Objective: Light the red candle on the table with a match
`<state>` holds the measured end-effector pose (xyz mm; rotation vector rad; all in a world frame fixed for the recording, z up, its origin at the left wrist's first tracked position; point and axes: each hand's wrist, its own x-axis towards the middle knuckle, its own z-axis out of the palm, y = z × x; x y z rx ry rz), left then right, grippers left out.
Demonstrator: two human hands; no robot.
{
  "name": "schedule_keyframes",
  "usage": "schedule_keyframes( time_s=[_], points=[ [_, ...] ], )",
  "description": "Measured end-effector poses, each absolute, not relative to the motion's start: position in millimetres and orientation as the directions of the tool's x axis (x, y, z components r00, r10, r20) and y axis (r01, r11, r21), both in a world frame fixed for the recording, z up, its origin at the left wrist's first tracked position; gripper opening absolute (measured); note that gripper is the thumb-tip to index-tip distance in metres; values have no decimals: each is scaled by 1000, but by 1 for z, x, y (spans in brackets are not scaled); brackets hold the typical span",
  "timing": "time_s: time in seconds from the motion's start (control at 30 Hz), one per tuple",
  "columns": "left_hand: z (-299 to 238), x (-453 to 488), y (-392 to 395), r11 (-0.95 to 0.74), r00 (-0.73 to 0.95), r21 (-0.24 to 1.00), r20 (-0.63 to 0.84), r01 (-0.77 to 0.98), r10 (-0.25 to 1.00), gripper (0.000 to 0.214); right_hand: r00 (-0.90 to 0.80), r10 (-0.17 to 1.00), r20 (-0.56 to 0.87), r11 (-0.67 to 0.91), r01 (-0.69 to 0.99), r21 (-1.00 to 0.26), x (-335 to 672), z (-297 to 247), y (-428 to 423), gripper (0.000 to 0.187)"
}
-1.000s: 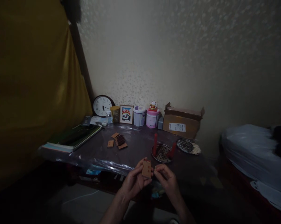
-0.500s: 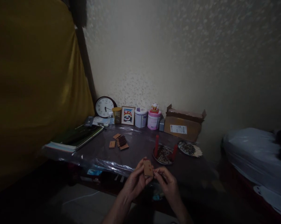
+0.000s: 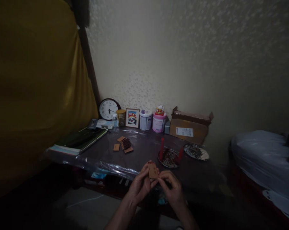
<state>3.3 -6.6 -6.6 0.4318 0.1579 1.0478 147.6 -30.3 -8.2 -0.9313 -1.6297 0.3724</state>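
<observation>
In my left hand [image 3: 141,182] I hold a small tan matchbox [image 3: 153,171], with red match heads [image 3: 151,163] showing at its top end. My left fingers wrap round its sides. My right hand [image 3: 172,185] is closed in a pinch at the box's lower right corner; a thin match between its fingertips is mostly hidden. Beyond the hands, two red candles [image 3: 162,149] stand on a round metal plate [image 3: 159,162] with dark and pale bits on it. More matchboxes [image 3: 116,147] lie in a small pile on the table.
A second plate [image 3: 187,153] holds burnt-tipped matches [image 3: 203,154]. Along the wall stand a clock [image 3: 108,109], a framed panda picture [image 3: 132,118], two tubs [image 3: 145,120] and a cardboard box [image 3: 190,127]. A large book [image 3: 81,140] lies at the left of the plastic-covered table [image 3: 139,147].
My right fingertips have closed in against the matchbox's lower right corner, and the pale match between them shows less. The whole view has shifted slightly.
</observation>
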Motion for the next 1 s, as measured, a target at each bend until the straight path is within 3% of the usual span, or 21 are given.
schedule_keyframes(
  time_s=[0.43, 1.0],
  points=[
    [-11, 5, -4, 395, 485, 460, 91, -795, 870, 19, 24, 715, 698, 630, 411, -659, 147, -13, -27, 7],
    [-10, 9, -4, 223, 303, 705, -11, -674, 953, 23, 103, 715, 691, 603, 408, -685, 146, -14, -19, 10]
  ],
)
